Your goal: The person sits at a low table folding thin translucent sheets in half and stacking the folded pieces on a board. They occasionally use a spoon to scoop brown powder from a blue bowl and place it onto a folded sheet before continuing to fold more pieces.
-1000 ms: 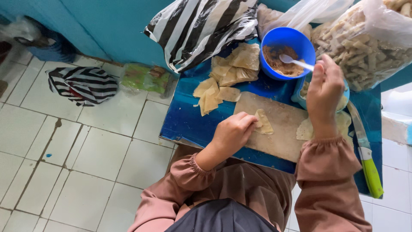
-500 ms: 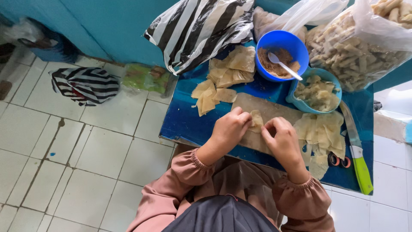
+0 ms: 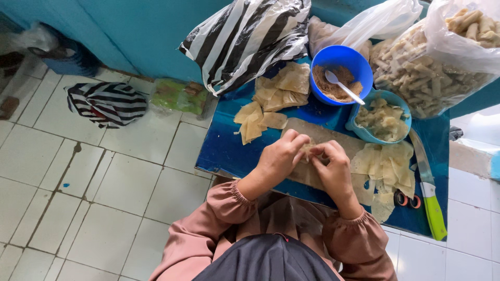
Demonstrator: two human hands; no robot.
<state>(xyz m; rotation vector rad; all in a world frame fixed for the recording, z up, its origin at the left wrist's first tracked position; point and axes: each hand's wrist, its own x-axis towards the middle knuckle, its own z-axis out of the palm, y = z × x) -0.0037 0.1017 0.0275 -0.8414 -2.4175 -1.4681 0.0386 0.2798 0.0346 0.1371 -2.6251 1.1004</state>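
The left hand and right hand are pressed together, all fingers pinched on 1 small filled wrapper held just above the wooden board on the blue table. Pinching too hard could tear the thin skin and spill filling. A careless right elbow could knock the green-handled knife off the table edge.

Single head-worn view, looking steeply down at close range; blue surface right of centre, tiled floor filling the left.
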